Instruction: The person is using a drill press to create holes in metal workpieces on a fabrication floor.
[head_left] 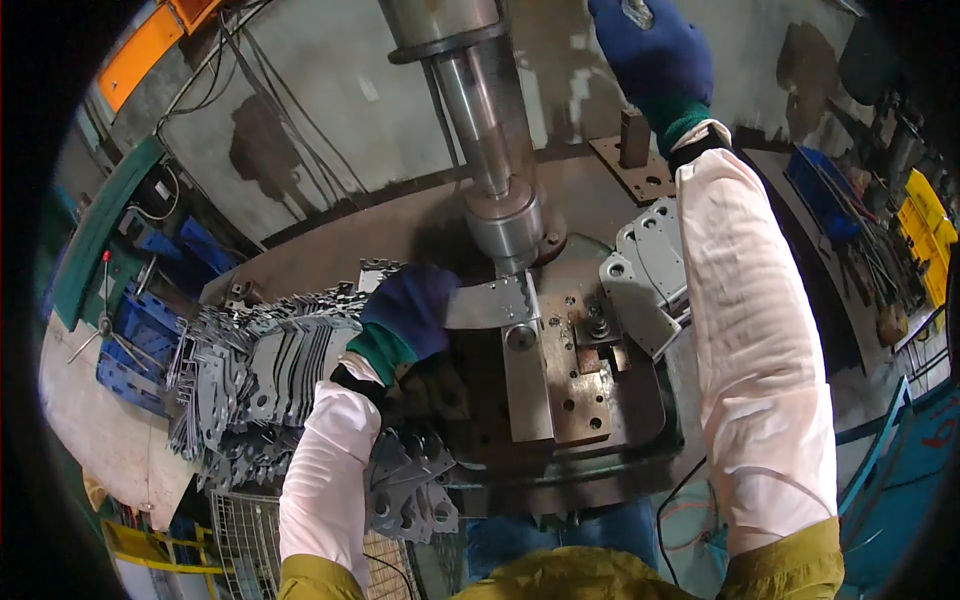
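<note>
My left hand (415,305), in a blue glove with a green cuff, is closed on the left end of a flat grey metal plate (490,303). The plate's right end, with small holes, lies at the steel fixture block (528,390), just under the press ram (503,225). High at the upper right, my right hand (655,50), gloved alike, is closed in a fist. A shiny bit shows at its top; what it grips is cut off by the picture's edge. Bolted beside the block is a drilled base plate (580,410) with a clamp bolt (598,325).
Many stacked metal plates (285,350) crowd the left, with more plates (410,490) lower down. Larger grey plates (645,270) lie right of the fixture, near my right forearm. Blue bins (135,335) stand far left; a blue tray (825,190) of rods stands at right.
</note>
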